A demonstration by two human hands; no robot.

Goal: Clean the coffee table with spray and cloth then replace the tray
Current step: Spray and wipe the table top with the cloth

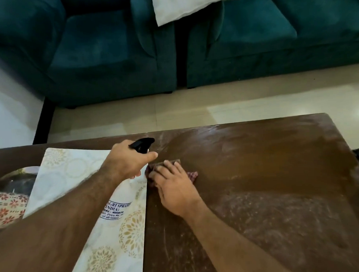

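Left grip [130,161] clamped on the spray bottle [117,202], finger at the black trigger head [142,144], nozzle aimed across the bench [269,183]. Right grip [172,185] flat, fingers straight, pressing the cloth [193,174] mid-bench. Risk: spray hits my right hand, or the patterned tray [59,178] just beside the cloth gets wet or shoved. Near side looks dusty, not wiped yet. Can't tell the bottle's fill level.

Teal sofa [113,56]; brown table [279,172]; white-gold floral runner [117,241]; black nozzle [143,143].
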